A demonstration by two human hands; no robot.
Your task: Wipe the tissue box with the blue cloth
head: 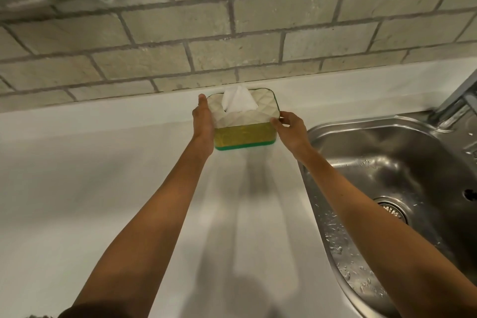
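Observation:
The tissue box stands on the white counter close to the brick wall. It has a pale faceted lid, a yellow-green body and a green base, and a white tissue sticks up from its slot. My left hand lies flat against the box's left end. On the other side, my right hand grips its right end at the lid corner. The box is held between both hands. No blue cloth is in view.
A wet steel sink with a drain lies right of the box, and a tap rises at the far right. The white counter stretches to the left and toward me. The brick wall stands directly behind the box.

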